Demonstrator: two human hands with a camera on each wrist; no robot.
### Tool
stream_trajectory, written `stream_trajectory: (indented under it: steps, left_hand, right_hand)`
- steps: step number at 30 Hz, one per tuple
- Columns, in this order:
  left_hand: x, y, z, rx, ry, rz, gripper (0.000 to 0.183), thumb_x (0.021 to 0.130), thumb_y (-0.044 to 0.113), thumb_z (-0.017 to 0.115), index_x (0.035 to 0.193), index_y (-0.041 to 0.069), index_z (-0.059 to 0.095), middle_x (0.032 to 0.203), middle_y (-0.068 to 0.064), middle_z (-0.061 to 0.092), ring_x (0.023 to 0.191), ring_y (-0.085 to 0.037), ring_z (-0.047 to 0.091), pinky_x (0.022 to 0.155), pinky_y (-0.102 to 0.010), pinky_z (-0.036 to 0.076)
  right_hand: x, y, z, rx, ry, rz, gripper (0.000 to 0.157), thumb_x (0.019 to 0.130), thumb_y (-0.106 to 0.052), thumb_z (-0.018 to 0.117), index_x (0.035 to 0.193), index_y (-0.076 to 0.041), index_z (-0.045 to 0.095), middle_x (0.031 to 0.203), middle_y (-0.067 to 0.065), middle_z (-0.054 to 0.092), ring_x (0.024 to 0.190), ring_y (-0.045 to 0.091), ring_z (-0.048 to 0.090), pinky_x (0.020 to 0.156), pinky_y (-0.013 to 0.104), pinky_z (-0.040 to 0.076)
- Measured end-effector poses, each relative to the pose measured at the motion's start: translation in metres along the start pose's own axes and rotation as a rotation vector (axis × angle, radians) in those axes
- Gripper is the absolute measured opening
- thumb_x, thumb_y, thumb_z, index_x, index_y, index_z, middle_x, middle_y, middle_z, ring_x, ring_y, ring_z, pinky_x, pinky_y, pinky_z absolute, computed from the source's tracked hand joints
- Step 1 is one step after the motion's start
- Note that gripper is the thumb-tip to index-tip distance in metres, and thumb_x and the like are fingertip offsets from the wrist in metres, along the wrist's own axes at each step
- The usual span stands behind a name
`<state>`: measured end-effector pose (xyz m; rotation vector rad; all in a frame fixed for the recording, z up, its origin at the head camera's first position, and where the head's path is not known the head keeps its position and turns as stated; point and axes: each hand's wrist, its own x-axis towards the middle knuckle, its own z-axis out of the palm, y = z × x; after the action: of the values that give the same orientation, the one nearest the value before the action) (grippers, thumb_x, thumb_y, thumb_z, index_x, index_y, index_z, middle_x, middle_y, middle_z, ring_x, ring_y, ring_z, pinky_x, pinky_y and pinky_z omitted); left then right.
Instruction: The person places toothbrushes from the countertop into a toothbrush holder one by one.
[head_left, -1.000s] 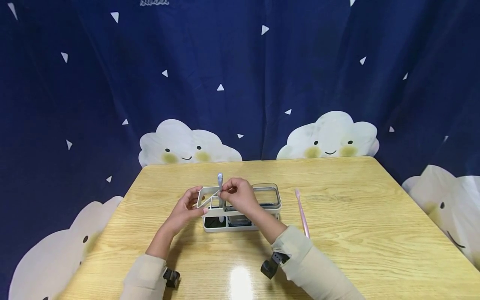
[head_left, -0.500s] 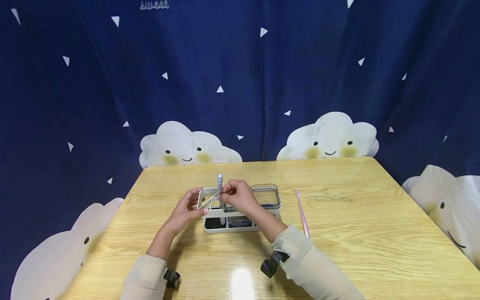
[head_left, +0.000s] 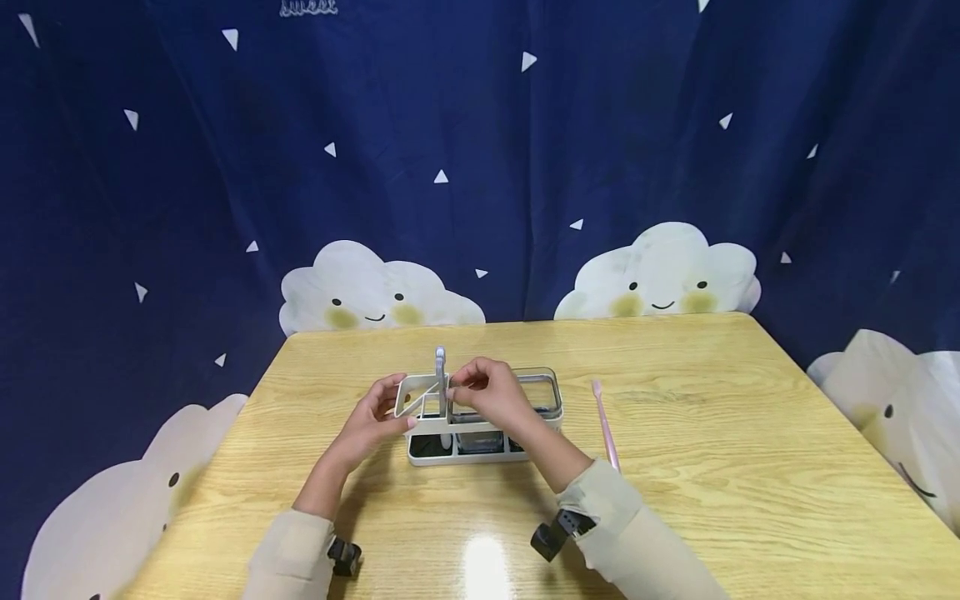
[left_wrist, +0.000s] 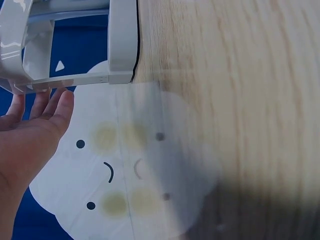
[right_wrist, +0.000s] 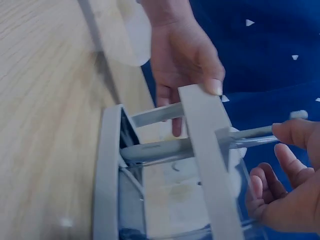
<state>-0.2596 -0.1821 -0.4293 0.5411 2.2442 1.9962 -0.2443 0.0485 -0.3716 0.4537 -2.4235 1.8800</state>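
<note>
At the rack (head_left: pixel 431 427), left end: left hand (head_left: pixel 367 419) grips; brace steadily.
Toothbrush (head_left: pixel 441 365): upright; seat fully before release.
Right hand (head_left: pixel 497 396): fingertips beside it; cannot tell whether pinching.

A blue curtain (head_left: pixel 390 200) with smiling clouds (head_left: pixel 367 283) hangs behind a wooden table (head_left: pixel 720 417).

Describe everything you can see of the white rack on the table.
The white rack looks plastic and stands upright on the table. A divided upper frame, one divider diagonal, sits above a dark-floored base. The left hand holds its left end. A grayish toothbrush rises through one opening; a clear container sits in it. Whether the right hand touches it is unclear.
</note>
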Motion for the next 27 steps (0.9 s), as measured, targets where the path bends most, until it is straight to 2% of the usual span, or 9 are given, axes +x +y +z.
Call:
stream_trajectory:
  steps: [11, 18, 27]
  left_hand:
    - [0.000, 0.000, 0.000, -0.011, 0.016, 0.008, 0.068, 0.077, -0.006, 0.068, 0.137, -0.001, 0.035, 0.127, -0.031, 0.041, 0.115, -0.040, 0.043, 0.093, -0.030, 0.038]
    - [0.000, 0.000, 0.000, -0.008, 0.015, 0.009, 0.069, 0.077, -0.006, 0.068, 0.137, -0.001, 0.035, 0.128, -0.032, 0.040, 0.117, -0.044, 0.039, 0.096, -0.035, 0.037]
    - [0.000, -0.001, 0.000, -0.018, 0.012, 0.028, 0.070, 0.076, -0.008, 0.067, 0.137, -0.002, 0.034, 0.127, -0.033, 0.039, 0.116, -0.045, 0.039, 0.090, -0.025, 0.040]
  right_hand:
    - [-0.008, -0.005, -0.024, 0.049, 0.015, -0.043, 0.020, 0.078, -0.007, 0.072, 0.094, -0.001, 0.063, 0.091, 0.009, 0.060, 0.078, 0.020, 0.053, 0.067, 0.028, 0.045]
    - [-0.013, -0.003, -0.035, 0.017, 0.002, -0.059, 0.021, 0.080, -0.010, 0.071, 0.097, -0.002, 0.063, 0.094, 0.011, 0.060, 0.079, 0.022, 0.055, 0.064, 0.028, 0.047]
    - [-0.019, -0.005, -0.055, -0.030, 0.002, -0.052, 0.026, 0.077, -0.010, 0.073, 0.101, -0.006, 0.062, 0.099, 0.008, 0.059, 0.084, 0.025, 0.057, 0.066, 0.035, 0.050]
